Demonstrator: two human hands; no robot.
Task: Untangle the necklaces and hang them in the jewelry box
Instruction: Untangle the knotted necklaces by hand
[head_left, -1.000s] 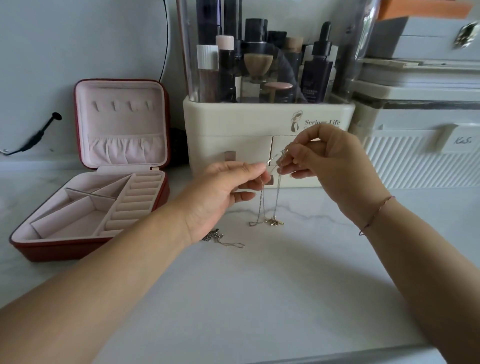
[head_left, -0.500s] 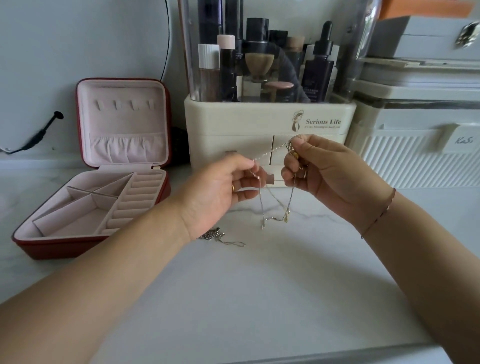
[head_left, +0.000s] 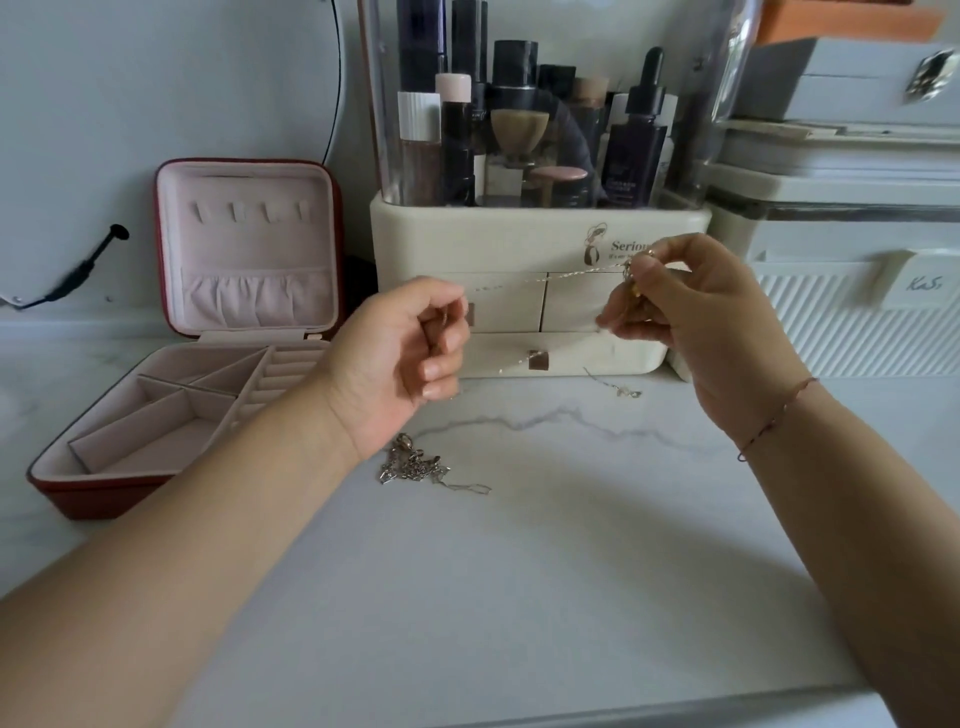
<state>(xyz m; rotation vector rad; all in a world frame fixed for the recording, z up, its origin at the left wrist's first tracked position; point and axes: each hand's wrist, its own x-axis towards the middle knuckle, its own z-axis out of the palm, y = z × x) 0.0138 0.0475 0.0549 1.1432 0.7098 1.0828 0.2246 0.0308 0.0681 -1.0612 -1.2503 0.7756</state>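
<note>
the fingers (head_left: 647, 270) of the right hand (head_left: 696, 332) are curled in tight, thumb and forefinger pinching a fine necklace (head_left: 597, 270) together with a small gold piece (head_left: 630, 286), clasp or pendant, too blurred to tell. that hand hangs before the cream organizer (head_left: 519, 244), at the right end of its upper drawers. the left hand (head_left: 400, 358) is before the organizer's left edge, fingers (head_left: 436, 370) folded toward the palm. it appears to pinch the other end of the same chain, though the strand blurs out short of it. between the hands the chain runs nearly level across the organizer's drawer fronts, with a fainter strand sagging lower. a knot of silver chains (head_left: 413, 465) lies on the counter (head_left: 519, 571) in front of the organizer's left corner, and a small loose bit of chain (head_left: 626, 391) lies at the foot of its right side. the jewelry box (head_left: 93, 499) stands open left of the organizer, hooks (head_left: 249, 210) bare in its upright lid.

judged by its thinness, the chain weighs almost nothing, is fully limp and slips easily through fingertips. tugged against a knot, it could kink or snap a link. the safest hold looks to be the clasp or pendant, the only solid parts, with the free length left slack so loops can be teased apart rather than pulled.
</note>
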